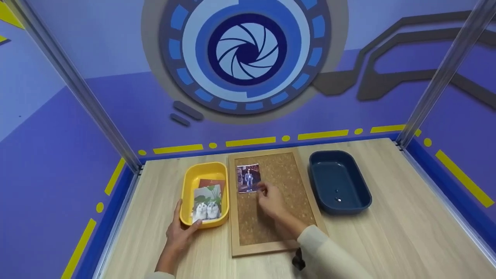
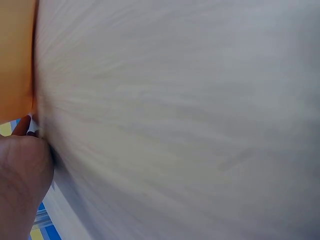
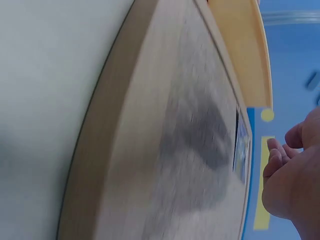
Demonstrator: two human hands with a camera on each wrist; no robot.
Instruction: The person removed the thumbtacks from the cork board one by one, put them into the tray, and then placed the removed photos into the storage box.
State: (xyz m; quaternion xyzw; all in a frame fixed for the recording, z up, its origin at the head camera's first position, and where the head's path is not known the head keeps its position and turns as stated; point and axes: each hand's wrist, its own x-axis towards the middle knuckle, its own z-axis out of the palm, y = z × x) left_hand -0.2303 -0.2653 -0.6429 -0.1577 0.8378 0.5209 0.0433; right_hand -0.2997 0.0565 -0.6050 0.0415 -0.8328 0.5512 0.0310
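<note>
My left hand [image 1: 180, 234] grips the near left corner of a yellow tray [image 1: 185, 182], thumb at the front rim and fingers along its outer side. Inside the tray, a photo card of two white-and-grey animals [image 1: 207, 207] overlaps a reddish-brown card [image 1: 209, 182]. To the right lies a wood-framed cork board [image 1: 279, 166]. A photo of a standing person [image 1: 248, 178] rests on its upper left part. Over the board, my right hand [image 1: 273, 201] has loosely bent fingers by that photo's lower right corner. Nothing shows between them in the right wrist view.
A dark blue tray [image 1: 337, 178] stands right of the board, with a few tiny shiny pieces [image 1: 338, 199] in it. The wooden tabletop [image 1: 387, 232] is bounded by blue and purple panels [image 1: 124, 104] at the back and sides.
</note>
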